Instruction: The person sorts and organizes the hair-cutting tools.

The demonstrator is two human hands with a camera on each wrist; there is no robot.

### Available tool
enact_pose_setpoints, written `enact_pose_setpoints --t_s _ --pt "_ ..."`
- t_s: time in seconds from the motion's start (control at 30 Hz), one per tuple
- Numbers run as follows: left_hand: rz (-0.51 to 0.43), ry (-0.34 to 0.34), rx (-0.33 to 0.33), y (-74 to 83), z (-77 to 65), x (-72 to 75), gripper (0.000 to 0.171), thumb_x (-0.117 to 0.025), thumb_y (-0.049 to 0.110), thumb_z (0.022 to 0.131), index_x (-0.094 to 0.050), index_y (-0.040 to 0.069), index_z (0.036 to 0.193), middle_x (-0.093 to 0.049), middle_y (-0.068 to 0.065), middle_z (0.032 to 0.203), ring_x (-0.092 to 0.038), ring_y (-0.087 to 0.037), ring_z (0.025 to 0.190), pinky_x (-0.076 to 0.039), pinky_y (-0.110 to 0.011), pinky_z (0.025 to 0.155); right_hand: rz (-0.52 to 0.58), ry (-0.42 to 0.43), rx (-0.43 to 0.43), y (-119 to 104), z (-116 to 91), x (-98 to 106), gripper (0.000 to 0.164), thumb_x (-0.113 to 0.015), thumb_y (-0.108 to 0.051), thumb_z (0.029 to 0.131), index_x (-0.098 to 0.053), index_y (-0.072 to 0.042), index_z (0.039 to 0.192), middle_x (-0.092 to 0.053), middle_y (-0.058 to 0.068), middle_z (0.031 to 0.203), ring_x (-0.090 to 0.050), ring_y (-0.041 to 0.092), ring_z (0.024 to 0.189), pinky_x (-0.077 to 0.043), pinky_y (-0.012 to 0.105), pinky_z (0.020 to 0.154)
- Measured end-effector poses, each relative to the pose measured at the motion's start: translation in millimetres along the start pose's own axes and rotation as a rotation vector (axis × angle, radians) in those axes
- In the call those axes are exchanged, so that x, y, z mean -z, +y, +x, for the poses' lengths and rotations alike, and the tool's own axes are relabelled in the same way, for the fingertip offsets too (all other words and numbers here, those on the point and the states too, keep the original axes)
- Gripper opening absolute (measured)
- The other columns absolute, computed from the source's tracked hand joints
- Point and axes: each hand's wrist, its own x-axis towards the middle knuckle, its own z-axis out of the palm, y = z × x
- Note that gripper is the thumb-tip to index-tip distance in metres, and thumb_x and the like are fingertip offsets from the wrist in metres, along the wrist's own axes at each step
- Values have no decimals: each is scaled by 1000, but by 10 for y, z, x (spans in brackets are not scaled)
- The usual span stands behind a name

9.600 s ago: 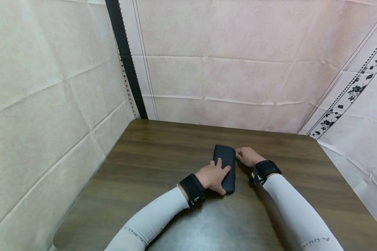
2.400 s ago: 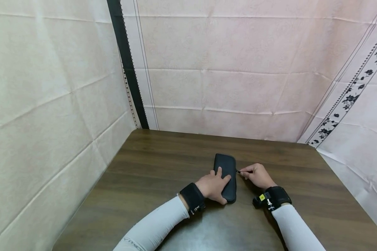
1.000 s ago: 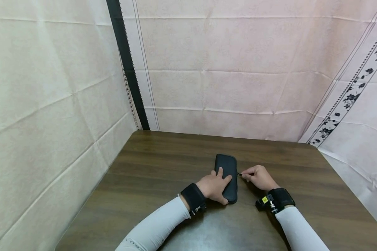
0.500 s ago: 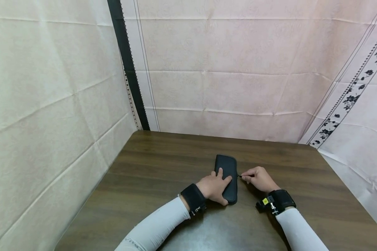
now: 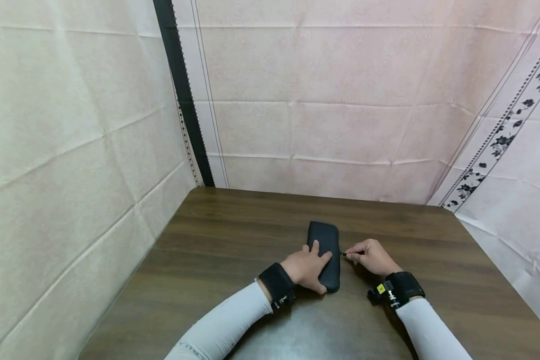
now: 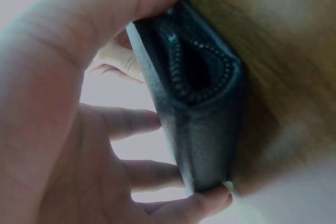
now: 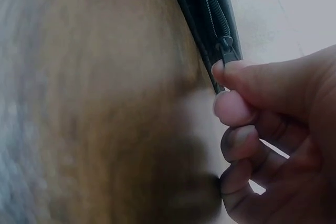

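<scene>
A black zip-around long wallet [image 5: 322, 235] lies flat near the middle of the table. My left hand [image 5: 305, 266] holds it from the left, fingers spread over its top. In the left wrist view, the thumb [image 6: 121, 3] presses one edge and a fingertip [image 6: 212, 199] bends round the opposite edge. Parted zipper teeth [image 6: 228, 72] show at the wallet's near end. On its right side my right hand [image 5: 373, 256] pinches the zipper pull [image 7: 229, 55] between thumb and forefinger. Rows of teeth [image 7: 212, 3] run from the slider in the right wrist view.
The brown wood-grain table [image 5: 234, 225] has rounded far corners. Pale cloth hangs [image 5: 333, 125] rise behind it and along both sides. Black bands with camera mounts sit on the left wrist [image 5: 276, 285] and right wrist [image 5: 400, 287].
Since the earliest frame, my right hand has come nearer along the wallet's right edge, still creeping slightly in the last second. My left hand stays put; the head view has tilted up.
</scene>
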Motion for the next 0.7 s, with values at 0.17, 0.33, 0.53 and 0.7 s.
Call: enact_pose_setpoints --t_s 0.17,0.33,0.53,0.7 --pt "0 -2 4 16 -5 -24 98 -76 65 84 -28 37 164 -24 -12 172 -45 -32 143 -57 -37 88 6 -18 -9 19 -17 -13 16 -69 -5 96 -84 -9 103 -79 7 102 -67 11 80 -54 26 67" --pt "0 5 0 23 -19 -31 98 -77 65 83 -29 37 164 -24 -12 172 -45 -32 142 -56 -38 89 10 -32 -1 34 -22 -11 17 -69 -6 97 -84 -9 102 -79 8 102 -66 10 79 -54 26 67" --pt "-1 15 -4 8 -14 -23 97 -77 64 84 -30 35 164 -25 -13 172 -46 -32 142 -56 -38 89 22 -40 37 33 -19 0 16 -69 -6 97 -84 -8 102 -79 6 97 -65 7 72 -54 25 64" --pt "8 15 -6 -1 7 -26 97 -76 64 85 -29 35 164 -24 -13 172 -45 -33 143 -56 -38 90 44 -44 62 30 -13 11 14 -70 -8 97 -84 -7 101 -79 7 94 -64 8 71 -53 25 63"
